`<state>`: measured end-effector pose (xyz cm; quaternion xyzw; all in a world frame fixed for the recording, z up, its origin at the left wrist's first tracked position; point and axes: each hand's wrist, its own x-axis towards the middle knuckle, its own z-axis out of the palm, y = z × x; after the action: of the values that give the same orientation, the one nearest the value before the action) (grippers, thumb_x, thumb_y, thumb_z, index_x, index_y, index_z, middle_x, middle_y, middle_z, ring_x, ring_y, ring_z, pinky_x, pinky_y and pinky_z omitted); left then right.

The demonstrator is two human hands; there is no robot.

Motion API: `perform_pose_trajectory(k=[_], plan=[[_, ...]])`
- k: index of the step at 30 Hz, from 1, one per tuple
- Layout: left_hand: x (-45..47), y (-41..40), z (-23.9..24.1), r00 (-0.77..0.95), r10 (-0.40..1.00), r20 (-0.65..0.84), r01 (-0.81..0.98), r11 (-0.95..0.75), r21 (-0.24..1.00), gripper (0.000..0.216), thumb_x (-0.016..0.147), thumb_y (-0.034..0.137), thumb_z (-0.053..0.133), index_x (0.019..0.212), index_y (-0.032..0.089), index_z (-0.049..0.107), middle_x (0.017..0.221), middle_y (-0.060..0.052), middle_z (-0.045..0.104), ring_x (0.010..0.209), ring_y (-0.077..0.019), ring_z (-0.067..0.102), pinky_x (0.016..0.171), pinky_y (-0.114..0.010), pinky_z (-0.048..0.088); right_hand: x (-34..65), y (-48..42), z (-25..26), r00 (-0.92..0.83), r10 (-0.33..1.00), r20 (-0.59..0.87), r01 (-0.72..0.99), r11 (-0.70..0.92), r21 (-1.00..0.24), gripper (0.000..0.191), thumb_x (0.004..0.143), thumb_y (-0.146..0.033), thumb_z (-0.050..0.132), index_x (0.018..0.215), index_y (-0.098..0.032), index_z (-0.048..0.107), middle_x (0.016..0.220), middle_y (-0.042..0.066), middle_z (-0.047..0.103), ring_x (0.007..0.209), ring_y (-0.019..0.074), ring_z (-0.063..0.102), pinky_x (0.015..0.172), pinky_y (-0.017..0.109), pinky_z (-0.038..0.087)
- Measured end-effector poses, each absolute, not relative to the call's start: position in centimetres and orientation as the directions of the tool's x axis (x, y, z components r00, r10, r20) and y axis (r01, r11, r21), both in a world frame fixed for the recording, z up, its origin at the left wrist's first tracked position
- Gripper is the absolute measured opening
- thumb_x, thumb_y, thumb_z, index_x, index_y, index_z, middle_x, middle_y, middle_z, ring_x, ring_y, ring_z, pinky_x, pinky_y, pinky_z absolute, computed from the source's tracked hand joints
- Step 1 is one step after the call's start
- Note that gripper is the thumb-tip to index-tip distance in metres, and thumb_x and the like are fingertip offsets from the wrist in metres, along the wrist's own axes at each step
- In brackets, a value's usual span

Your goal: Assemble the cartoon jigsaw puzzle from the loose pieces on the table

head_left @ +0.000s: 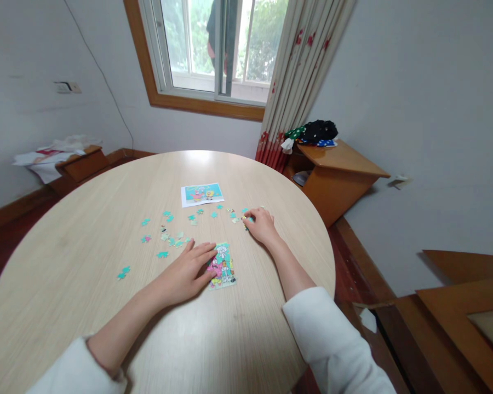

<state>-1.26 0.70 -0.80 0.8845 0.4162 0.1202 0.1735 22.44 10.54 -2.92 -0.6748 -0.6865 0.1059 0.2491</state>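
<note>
A partly assembled jigsaw puzzle (225,265) with cartoon figures on turquoise lies on the round table. My left hand (189,273) rests with fingers spread on its left edge. Farther forward and to the right, my right hand (261,225) reaches down to the loose pieces, its fingers bent together over a puzzle piece (245,219) that they partly hide. Loose turquoise puzzle pieces (178,242) are scattered left of and beyond the assembled part. Behind them lies a picture sheet (202,194) with the same kind of cartoon figures.
The round wooden table (86,219) fills the middle of the view. A wooden cabinet (340,164) with cloths on top stands beyond its right edge. A window (222,49) and a curtain (296,71) are at the back. A person stands outside the window.
</note>
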Motion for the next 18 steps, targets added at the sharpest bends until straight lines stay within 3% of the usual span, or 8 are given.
perform_pose_trajectory(k=[18], plan=[[-1.29,0.66,-0.62,0.632,0.773,0.064,0.69,-0.598,0.408,0.044,0.093,0.04,0.042,0.128,0.016,0.053,0.14,-0.016,0.048,0.13,-0.0279,0.043,0.113,-0.059,0.017,22.44,10.61,-2.92,0.045,0.979,0.199,0.867,0.061,-0.494,0.015,0.08,-0.027,0.06,0.091,-0.021,0.068,0.098,0.005,0.063,0.097,0.0189,0.052,0.085,0.034,0.033]])
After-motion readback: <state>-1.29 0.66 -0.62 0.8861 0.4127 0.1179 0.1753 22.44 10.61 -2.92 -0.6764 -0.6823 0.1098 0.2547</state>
